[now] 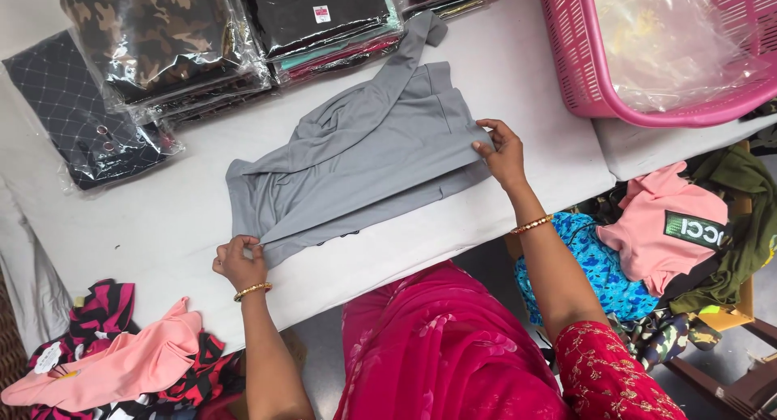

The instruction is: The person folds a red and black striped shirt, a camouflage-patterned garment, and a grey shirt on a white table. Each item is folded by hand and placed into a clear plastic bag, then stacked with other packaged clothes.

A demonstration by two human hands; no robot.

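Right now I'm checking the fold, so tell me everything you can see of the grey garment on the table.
The grey garment is plain, smooth knit-looking cloth, folded flat and slanted on the white table, with a narrow strip trailing toward the bagged stacks. The left hand pinches its near corner; the right hand pinches its far edge.

From my view, the folded garment (364, 157) lies on the table (162, 218) at centre. Bagged garment stacks (243, 40) lie at 11 o'clock, behind it. The basket (583, 64) stands at 2 o'clock. A loose clothes pile (121, 363) lies at 8 o'clock, another (664, 242) at 4 o'clock.
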